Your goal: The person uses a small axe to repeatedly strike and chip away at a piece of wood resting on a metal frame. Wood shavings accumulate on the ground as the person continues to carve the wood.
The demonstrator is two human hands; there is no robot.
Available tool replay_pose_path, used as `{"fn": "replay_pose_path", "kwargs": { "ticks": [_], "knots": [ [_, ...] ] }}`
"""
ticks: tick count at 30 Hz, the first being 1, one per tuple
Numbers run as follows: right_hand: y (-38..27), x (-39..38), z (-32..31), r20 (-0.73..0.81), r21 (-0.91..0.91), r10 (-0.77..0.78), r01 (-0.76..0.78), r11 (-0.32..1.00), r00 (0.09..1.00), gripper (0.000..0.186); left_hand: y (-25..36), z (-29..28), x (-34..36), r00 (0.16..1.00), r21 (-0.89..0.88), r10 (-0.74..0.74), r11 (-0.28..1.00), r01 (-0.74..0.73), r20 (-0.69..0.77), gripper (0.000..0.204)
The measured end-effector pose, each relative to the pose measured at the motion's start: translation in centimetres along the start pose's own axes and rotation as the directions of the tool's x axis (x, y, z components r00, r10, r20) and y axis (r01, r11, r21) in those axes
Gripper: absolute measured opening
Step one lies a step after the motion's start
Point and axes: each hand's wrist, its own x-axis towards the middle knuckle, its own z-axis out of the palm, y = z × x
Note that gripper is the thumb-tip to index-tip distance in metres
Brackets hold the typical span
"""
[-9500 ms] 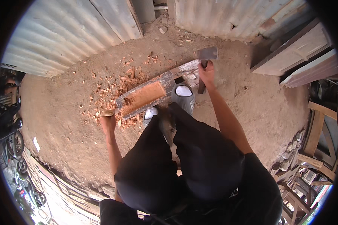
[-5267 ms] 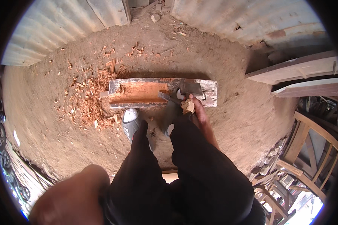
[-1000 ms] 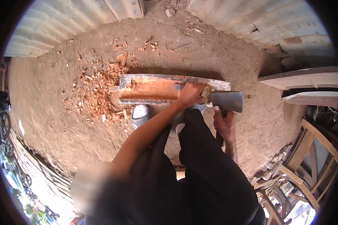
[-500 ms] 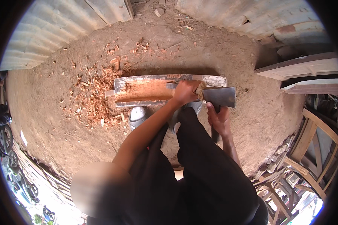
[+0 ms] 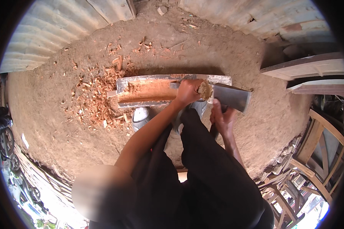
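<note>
The long wood block (image 5: 151, 92) lies on the dirt ground (image 5: 263, 129), just past the shoes (image 5: 141, 116), and its long side runs left to right. The chisel (image 5: 174, 85) points left, along the block, with its blade over the right part of the hollow, near the far edge. The left hand (image 5: 189, 92) is wrapped tight around its handle. The right hand (image 5: 223, 117) grips the handle of the axe (image 5: 232, 98). That handle slants back toward the person, and the wide, sharp side of the head faces right.

The block is dug out and orange inside, with a scuffed gray rim and a whitish right end. The axe head is smooth and gray. The chisel's handle end looks rough and tan.

Wood chips (image 5: 97, 97) crowd the block's left end. Bare ground is open past its right end, up to the leaning boards (image 5: 307, 68).
</note>
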Motion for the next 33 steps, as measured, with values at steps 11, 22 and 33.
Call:
{"fn": "replay_pose_path", "kwargs": {
  "ticks": [11,22,33],
  "knots": [
    [-2.4,0.2,-0.4,0.017,-0.004,0.139,-0.139,0.990,0.990,0.036,-0.7,0.4,-0.1,0.999,0.134,0.022,0.991,-0.017,-0.034,0.021],
    [-2.3,0.3,-1.3,0.014,0.049,0.156,-0.156,0.986,0.988,0.033,-0.6,0.9,-0.3,0.999,0.103,-0.045,0.994,0.046,-0.013,0.023],
    [-2.0,0.0,0.5,-0.040,0.121,0.123,-0.118,0.986,0.992,0.038,-0.2,0.8,0.0,0.998,0.082,-0.042,0.996,0.046,-0.048,0.024]
  ]
}}
